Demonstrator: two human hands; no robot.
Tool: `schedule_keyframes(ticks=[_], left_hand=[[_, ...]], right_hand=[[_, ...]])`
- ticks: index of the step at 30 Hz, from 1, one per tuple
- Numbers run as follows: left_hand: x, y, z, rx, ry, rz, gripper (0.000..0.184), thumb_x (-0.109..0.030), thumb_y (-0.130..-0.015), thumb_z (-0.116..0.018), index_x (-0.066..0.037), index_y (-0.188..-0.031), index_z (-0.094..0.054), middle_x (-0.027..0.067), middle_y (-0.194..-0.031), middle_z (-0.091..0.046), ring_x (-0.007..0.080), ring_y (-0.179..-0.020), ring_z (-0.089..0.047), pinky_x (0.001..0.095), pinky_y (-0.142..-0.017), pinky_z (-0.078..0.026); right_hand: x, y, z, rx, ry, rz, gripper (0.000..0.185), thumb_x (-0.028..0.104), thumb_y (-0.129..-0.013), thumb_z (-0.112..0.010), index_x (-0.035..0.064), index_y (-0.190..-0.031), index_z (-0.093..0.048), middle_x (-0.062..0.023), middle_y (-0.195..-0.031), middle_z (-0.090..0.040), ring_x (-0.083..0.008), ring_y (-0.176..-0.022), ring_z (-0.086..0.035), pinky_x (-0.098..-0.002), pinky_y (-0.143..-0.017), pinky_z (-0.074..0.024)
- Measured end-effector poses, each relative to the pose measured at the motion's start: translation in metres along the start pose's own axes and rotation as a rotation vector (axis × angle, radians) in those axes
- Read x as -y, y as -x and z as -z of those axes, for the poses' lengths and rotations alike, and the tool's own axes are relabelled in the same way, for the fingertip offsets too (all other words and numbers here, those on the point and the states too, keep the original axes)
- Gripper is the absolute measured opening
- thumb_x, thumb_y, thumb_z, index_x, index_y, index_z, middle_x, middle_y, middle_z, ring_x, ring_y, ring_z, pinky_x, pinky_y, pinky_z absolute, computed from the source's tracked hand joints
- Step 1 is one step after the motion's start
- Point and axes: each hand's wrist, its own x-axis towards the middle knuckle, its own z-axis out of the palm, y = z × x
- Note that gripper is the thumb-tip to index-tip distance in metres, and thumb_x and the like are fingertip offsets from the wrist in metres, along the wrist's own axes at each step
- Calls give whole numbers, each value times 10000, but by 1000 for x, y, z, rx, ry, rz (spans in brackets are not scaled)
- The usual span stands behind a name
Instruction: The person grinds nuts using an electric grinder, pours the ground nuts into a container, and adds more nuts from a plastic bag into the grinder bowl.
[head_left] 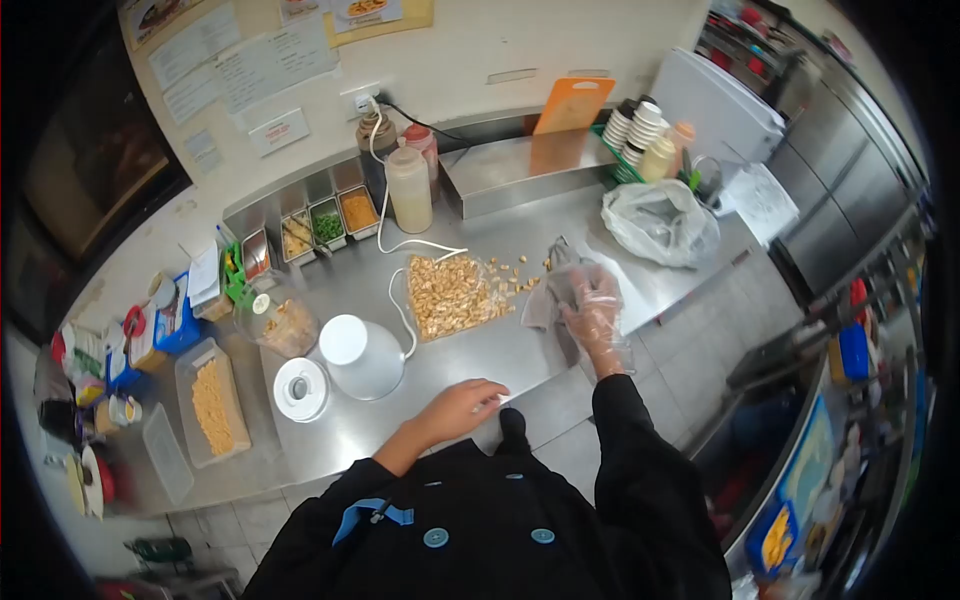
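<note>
black-sleeved right arm (650,450) in head view, stretched forward over steel tabletop (475,355). right hand (593,305) in clear plastic glove, palm down, fingers apart, touching crumpled plastic (540,309); cannot tell if gripping. left hand (462,408) bare, forearm angled inward, fingers together, loosely bent, by near edge; cannot tell if holding anything. tan nut-like pieces (445,297) in flat rectangular layer between crumpled plastic and white appliance (362,362), strays near right hand.
</note>
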Motion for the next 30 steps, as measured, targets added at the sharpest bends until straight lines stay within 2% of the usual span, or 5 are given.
schedule_keyframes(ticks=[3,10,16,22,30], left_hand=[[8,-22,14,-191,-91,104,223,-147,-894,-563,-45,-1083,-620,125,-1000,-650,240,-902,-634,329,-784,-500],[23,-72,27,-618,-83,443,204,-52,-841,-602,-49,-1041,-639,101,-937,-668,200,-839,-658,310,-711,-527],[58,-159,30,-596,-273,357,242,-124,-821,-617,-70,-1057,-602,121,-939,-568,274,-853,-613,379,-716,-506],[79,-206,26,-461,-397,527,473,-136,-754,-675,-94,-1193,-504,167,-985,-553,310,-897,-595,403,-770,-491],[100,-164,47,-575,-71,414,320,20,-709,-605,-49,-1021,-597,176,-901,-567,331,-857,-599,402,-740,-495]], right_hand=[[-86,-17,-64,249,-20,152,315,163,-738,-646,97,-1045,-619,-214,-1029,-572,-394,-959,-532,-474,-814,-436],[-218,-82,-84,-113,257,-42,314,51,-690,-596,38,-1001,-641,-176,-1052,-607,-350,-995,-558,-421,-861,-433],[-83,-81,-116,550,-157,300,786,208,-626,-762,-33,-1293,-423,-229,-1033,-582,-344,-1012,-551,-411,-862,-441],[-5,-96,-121,893,-235,187,645,187,-612,-771,-11,-1179,-537,-193,-1122,-563,-359,-1066,-512,-392,-931,-425],[23,-56,-163,652,-444,168,335,92,-687,-678,38,-1001,-575,-257,-1005,-561,-409,-891,-588,-455,-757,-497]])
